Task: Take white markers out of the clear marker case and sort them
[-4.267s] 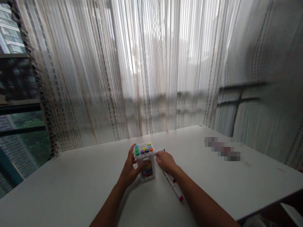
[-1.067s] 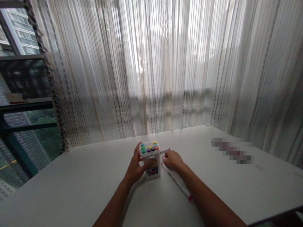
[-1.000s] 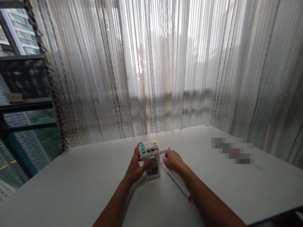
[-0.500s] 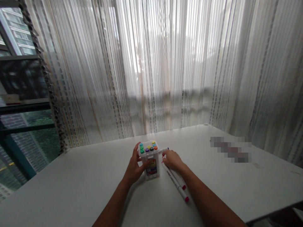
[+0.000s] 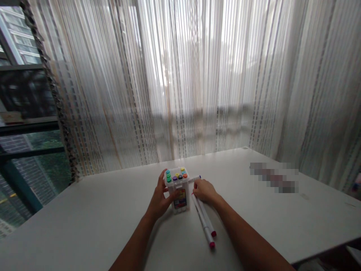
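Perhaps the box point(image 5: 184, 198) could have tipped, if the left hand point(image 5: 160, 202) pushed it too hard, since it was tall. The red pens point(image 5: 203, 221) looked round, so a bump from the right hand point(image 5: 205, 191) might have made them roll on the surface point(image 5: 113, 218). The blue pen point(image 5: 194, 179) lay close to the box and might have been knocked too. The left hand was open just as wide as the box and held it upright, thumb in front. The right hand was curled small at the top of one red pen; I could not tell if it pinched the pen or only touched it.
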Demonstrator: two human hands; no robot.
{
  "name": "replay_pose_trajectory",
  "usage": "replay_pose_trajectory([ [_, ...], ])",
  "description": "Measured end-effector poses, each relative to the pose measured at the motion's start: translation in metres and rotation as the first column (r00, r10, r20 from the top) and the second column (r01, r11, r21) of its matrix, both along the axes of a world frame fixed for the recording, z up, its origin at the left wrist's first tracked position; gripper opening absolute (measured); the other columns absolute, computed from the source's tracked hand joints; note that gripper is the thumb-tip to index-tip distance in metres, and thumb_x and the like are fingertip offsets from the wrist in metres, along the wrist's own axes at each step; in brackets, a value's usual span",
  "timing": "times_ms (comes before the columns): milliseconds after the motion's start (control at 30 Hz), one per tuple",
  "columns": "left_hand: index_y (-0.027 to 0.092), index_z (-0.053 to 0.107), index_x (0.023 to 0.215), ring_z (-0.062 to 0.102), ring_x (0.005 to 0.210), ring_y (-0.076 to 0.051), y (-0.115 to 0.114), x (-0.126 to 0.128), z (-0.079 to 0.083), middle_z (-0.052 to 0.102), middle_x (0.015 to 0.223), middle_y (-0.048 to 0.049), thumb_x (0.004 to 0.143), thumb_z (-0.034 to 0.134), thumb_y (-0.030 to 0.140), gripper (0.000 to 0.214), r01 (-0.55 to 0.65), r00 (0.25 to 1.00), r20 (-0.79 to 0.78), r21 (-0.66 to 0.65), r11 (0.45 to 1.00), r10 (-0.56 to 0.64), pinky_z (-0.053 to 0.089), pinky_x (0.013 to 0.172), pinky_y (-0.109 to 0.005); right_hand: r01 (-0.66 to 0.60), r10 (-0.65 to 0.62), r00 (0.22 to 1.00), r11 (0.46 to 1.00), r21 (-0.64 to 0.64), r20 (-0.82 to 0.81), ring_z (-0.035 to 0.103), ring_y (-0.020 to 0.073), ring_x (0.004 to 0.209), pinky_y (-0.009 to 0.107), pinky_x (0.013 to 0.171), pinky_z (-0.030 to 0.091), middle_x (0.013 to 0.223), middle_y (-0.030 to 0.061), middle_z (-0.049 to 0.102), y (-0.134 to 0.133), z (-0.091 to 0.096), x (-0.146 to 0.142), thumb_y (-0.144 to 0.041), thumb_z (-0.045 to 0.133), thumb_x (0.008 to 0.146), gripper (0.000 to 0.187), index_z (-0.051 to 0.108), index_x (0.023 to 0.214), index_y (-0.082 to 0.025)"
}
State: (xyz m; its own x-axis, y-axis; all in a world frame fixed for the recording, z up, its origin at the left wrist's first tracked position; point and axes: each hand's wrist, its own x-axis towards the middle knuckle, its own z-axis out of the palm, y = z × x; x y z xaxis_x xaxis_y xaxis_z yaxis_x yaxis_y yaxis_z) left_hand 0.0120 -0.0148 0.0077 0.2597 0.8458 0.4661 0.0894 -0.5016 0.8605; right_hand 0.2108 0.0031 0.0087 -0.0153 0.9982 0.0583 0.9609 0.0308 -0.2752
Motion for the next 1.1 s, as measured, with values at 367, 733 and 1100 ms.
replay_pose_trajectory([
  [367,0.018,0.018,0.138,0.051,0.115,-0.028,-0.0002,-0.0003,0.0004,0.054,0.125,-0.0132,0.074,0.065,0.041,0.084,-0.011,1.0,-0.019,0.009,1.0,0.012,0.047,0.087,-0.037,-0.01,0.01,1.0,1.0,-0.011,0.01,0.063,0.0244,0.09,0.029,0.07,0.043,0.095,0.0118,0.069,0.0,-0.0013,-0.0033,-0.018,0.047,0.077,0.024,0.067,0.091,-0.016],
  [733,0.019,0.017,0.137,0.054,0.111,-0.027,0.0006,-0.001,0.0008,0.052,0.126,-0.0132,0.073,0.066,0.042,0.084,0.021,1.0,0.006,-0.021,1.0,-0.021,0.047,0.088,-0.038,-0.043,0.043,0.999,0.999,-0.004,-0.004,0.062,0.0246,0.091,0.03,0.072,0.043,0.097,0.0129,0.068,-0.0006,-0.0022,-0.0054,-0.018,0.046,0.079,0.024,0.068,0.09,-0.015],
  [1100,0.019,0.018,0.138,0.053,0.113,-0.029,0.0,-0.0007,-0.0001,0.054,0.123,-0.013,0.073,0.067,0.04,0.084,0.0,1.0,0.001,0.014,1.0,0.0,0.047,0.088,-0.04,-0.074,0.075,0.997,0.997,0.013,-0.033,0.061,0.0251,0.092,0.031,0.073,0.042,0.096,0.0126,0.068,0.001,-0.0038,-0.0036,-0.032,0.049,0.08,0.026,0.068,0.088,-0.016],
])
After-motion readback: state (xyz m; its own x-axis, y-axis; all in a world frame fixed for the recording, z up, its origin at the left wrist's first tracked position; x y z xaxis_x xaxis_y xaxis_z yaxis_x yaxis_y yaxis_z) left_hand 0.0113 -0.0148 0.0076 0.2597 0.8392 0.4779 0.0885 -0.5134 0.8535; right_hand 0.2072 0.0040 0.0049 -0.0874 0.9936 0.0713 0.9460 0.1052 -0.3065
